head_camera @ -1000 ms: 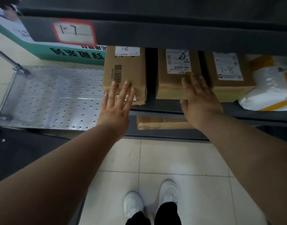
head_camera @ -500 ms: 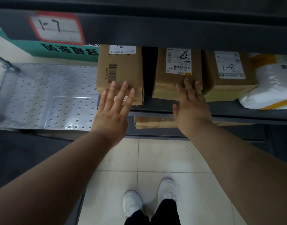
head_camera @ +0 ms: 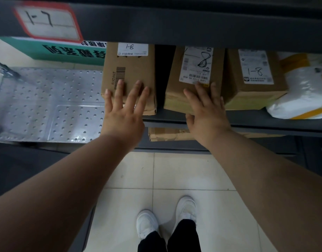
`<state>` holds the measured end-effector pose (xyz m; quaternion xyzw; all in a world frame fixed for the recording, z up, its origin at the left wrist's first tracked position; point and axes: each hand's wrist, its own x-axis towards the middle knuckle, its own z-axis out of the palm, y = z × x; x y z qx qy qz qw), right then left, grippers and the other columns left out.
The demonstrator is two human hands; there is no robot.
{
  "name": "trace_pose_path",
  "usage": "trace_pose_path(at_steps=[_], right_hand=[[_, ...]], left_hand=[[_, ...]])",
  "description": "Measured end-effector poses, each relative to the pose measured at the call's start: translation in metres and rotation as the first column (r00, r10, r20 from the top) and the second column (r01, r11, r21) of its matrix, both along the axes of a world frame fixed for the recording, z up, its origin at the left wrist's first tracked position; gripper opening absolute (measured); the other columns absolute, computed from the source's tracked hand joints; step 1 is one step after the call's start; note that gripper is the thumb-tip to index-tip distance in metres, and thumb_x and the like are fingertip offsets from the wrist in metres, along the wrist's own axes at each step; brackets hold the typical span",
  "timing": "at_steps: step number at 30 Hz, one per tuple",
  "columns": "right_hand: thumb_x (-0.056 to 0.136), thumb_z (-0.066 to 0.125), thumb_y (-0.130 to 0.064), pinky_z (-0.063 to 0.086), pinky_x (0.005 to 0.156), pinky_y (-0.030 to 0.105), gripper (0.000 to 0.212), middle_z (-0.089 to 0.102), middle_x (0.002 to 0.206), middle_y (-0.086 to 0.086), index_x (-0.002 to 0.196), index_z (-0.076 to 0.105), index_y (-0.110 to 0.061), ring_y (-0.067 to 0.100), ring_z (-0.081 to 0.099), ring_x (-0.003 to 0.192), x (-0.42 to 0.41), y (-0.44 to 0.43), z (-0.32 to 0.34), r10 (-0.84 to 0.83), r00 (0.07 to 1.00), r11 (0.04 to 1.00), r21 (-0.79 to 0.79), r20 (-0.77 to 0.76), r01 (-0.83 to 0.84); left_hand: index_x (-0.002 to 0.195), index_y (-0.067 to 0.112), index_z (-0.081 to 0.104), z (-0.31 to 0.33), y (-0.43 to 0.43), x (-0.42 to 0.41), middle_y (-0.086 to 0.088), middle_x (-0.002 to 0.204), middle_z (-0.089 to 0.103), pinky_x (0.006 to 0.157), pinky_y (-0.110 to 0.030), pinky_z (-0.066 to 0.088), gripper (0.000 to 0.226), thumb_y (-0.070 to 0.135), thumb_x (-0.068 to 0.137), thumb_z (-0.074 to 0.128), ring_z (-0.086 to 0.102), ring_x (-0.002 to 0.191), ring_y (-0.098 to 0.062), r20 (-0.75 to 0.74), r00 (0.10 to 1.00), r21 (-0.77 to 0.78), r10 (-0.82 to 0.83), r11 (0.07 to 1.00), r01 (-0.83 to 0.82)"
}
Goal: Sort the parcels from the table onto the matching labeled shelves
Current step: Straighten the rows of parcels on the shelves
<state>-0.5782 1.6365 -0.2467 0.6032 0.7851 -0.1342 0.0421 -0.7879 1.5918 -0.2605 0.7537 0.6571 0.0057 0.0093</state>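
Note:
Three brown cardboard parcels stand side by side on a dark shelf (head_camera: 265,122). My left hand (head_camera: 124,113) lies flat with spread, straight fingers on the near end of the left parcel (head_camera: 131,70), whose label reads 1-8. On the near end of the middle parcel (head_camera: 176,88) my right hand (head_camera: 206,113) presses with straight fingers, its thumb at the box's lower edge. The right parcel (head_camera: 255,80) is also marked 1-8 and is untouched. The shelf rail above carries a red-bordered tag (head_camera: 47,21) reading 1-7.
A white and yellow plastic mailer (head_camera: 302,91) sits at the shelf's right end. Another cardboard box (head_camera: 167,134) lies on the shelf below. To the left is a perforated metal platform (head_camera: 47,106) and a green sign (head_camera: 65,51). My white shoes (head_camera: 167,217) stand on tiled floor.
The view shifted, and both hands slid slightly further onto the boxes' near ends. The parcels sit about where they were on the shelf.

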Motion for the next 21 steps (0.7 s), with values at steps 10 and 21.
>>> trace_pose_path(at_steps=[10,21], right_hand=[[0.088,0.058,-0.010,0.013,0.115,0.058,0.061,0.018,0.157,0.004,0.144,0.037,-0.023,0.036,-0.001,0.145,0.028,0.014,-0.005,0.207,0.963,0.978,0.044,-0.170,-0.202],[0.091,0.056,-0.018,0.002,0.119,0.049,0.068,0.006,0.159,-0.003,0.149,0.022,-0.030,0.025,-0.012,0.146,0.032,0.031,0.000,0.251,0.958,0.967,-0.001,-0.138,-0.253]], left_hand=[[0.148,0.009,0.027,-0.004,0.001,-0.008,-0.016,0.154,0.027,0.110,-0.066,0.009,0.076,0.012,0.080,0.061,0.014,0.139,-0.052,-0.013,1.000,0.055,-0.018,0.998,0.019],[0.150,0.011,0.020,0.003,-0.002,-0.001,-0.013,0.157,0.018,0.111,-0.064,0.000,0.072,0.016,0.085,0.050,0.005,0.142,-0.047,-0.024,0.999,-0.005,0.049,0.999,-0.049]])
